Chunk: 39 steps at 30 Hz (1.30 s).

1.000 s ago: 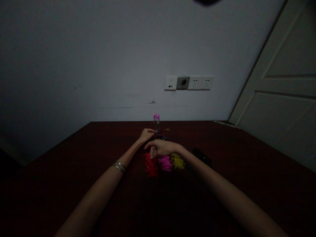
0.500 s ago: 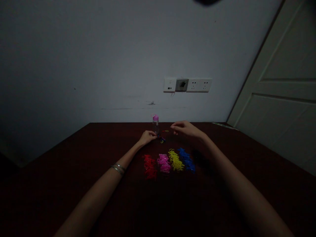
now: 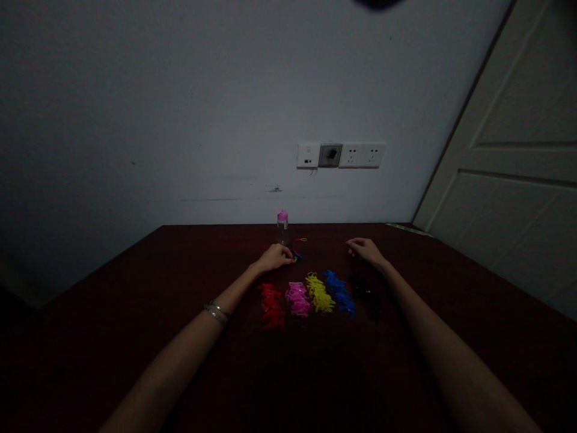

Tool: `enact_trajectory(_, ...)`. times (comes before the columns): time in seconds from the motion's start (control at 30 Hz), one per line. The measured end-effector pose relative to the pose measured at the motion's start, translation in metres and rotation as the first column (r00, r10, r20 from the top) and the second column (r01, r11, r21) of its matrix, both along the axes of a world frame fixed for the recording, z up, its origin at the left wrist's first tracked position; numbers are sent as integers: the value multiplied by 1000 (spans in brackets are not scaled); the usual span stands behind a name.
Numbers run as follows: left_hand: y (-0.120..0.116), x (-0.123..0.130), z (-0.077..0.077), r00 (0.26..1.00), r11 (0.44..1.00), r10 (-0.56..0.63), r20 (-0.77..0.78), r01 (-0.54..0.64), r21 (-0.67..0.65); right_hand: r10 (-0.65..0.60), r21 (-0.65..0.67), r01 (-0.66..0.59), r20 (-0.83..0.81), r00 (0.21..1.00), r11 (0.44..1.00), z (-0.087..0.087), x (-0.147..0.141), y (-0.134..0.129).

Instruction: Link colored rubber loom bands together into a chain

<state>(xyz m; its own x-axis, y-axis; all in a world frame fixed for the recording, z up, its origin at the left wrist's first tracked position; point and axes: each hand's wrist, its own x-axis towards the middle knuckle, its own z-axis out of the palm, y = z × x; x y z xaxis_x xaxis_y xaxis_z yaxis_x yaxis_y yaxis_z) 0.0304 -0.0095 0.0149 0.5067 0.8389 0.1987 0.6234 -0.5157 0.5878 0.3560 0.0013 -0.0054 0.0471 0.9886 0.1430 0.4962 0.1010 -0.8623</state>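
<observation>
My left hand reaches in front of a clear bottle with a pink cap. Its fingers are closed at a small cluster of coloured loops; what they pinch is too small to name. My right hand is held off to the right, fingers pressed together, and anything between them cannot be made out. Nearer me lie piles of small bands: red, pink, yellow and blue. A dark pile shows faintly to their right. A red and yellow loop lies right of the bottle.
The dark red table meets a pale wall at its back edge. Switches and sockets sit on the wall. A panelled door stands at the right, and a pale strip lies along the back right edge.
My right hand has moved to the right and slightly nearer, uncovering more of the dark pile. My left hand has shifted slightly right and nearer, onto the small cluster of loops.
</observation>
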Motion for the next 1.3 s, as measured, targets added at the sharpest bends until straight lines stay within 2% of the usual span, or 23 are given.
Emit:
enact_trajectory(0.2, -5, 2, 1, 1000, 1000, -9, 26, 9, -9, -15, -12, 15, 0, 1000, 1000, 1, -1, 0)
enact_trajectory(0.3, -9, 6, 7, 998, 999, -25, 63, 26, -26, -25, -9, 25, -9, 1000, 1000, 2, -3, -2)
enact_trajectory(0.4, -15, 13, 16, 988, 991, -86, 125, 98, -87, -16, -9, 16, -11, 1000, 1000, 3, -4, -4)
enact_trajectory(0.57, -29, 27, 26, 960, 931, -240, 146, 270, -246, -17, -10, 16, -16, 1000, 1000, 2, -4, -3)
enact_trajectory(0.73, -36, 32, 23, 949, 896, -297, 109, 316, -312, -6, -5, 6, -14, 1000, 1000, 2, -4, -3)
enact_trajectory(0.87, -34, 29, 24, 934, 872, -319, 159, 355, -336, -10, -18, 10, -17, 1000, 1000, 3, -4, -3)
enact_trajectory(0.97, -27, 21, 27, 945, 891, -252, 207, 310, -332, -3, -14, 3, 4, 1000, 1000, 4, -6, -2)
enact_trajectory(1.1, -9, 2, 19, 962, 954, -20, 271, 99, -282, 31, 26, -33, 92, 995, 999, 12, -22, -1)
enact_trajectory(1.2, 6, -13, 6, 933, 956, 153, 325, -56, -288, 130, 98, -152, 206, 970, 983, 20, -48, -4)
enact_trajectory(1.3, 14, -22, -4, 902, 944, 238, 359, -127, -304, 255, 128, -307, 313, 915, 943, 28, -80, -10)
